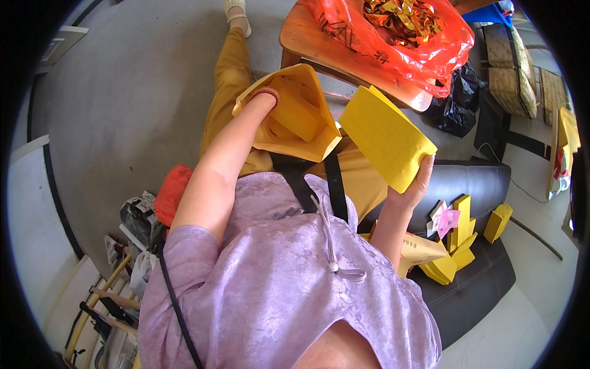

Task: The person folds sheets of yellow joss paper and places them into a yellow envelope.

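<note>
My left hand reaches into an open yellow-brown paper bag (295, 76) on my lap. Only the wrist (263, 99) and a beaded bracelet (272, 94) show at its mouth; the fingers are hidden. Inside the bag lies a yellow paper packet (297, 117). On the other side, my right hand (417, 182) grips a thick folded stack of yellow paper (387, 136) by its lower right corner. The stack is held up beside the bag, its top edge slightly fanned.
Ahead, a wooden seat (299, 32) bears a red plastic bag (442, 60) of shiny gold foil pieces (403, 20). Yellow paper bundles (440, 267) and a printed envelope (415, 251) lie on the black padded seat (479, 295) at right. Bags (138, 214) stand at left.
</note>
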Motion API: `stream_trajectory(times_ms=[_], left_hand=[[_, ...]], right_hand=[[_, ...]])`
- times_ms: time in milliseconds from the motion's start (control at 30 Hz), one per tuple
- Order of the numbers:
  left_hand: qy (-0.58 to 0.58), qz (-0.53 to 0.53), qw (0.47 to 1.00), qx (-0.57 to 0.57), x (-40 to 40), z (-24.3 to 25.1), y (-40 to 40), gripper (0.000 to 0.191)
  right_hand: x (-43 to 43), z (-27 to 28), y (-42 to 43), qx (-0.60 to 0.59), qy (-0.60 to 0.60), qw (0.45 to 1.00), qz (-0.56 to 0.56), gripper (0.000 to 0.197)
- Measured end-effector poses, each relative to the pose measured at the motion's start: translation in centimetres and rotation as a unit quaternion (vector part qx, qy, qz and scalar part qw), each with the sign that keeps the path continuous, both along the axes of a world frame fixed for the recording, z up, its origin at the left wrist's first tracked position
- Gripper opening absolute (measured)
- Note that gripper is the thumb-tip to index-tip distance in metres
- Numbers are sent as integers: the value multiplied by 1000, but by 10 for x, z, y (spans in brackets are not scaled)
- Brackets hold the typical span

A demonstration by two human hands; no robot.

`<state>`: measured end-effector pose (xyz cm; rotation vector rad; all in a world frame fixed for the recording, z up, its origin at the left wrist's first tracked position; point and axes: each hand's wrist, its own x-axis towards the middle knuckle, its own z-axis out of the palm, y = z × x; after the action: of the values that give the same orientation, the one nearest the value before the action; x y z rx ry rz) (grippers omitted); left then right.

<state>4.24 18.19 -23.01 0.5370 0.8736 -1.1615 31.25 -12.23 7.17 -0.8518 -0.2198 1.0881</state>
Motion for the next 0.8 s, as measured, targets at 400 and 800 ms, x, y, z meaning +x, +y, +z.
stream_trajectory(times_ms=[400,800], left_hand=[[-429,415,730,333,50,282,-162,53],[-279,719,630,89,-3,296,-186,46]], right_hand=[[-41,11,16,-117,-135,983,39,18],[-128,15,57,148,-573,763,261,20]])
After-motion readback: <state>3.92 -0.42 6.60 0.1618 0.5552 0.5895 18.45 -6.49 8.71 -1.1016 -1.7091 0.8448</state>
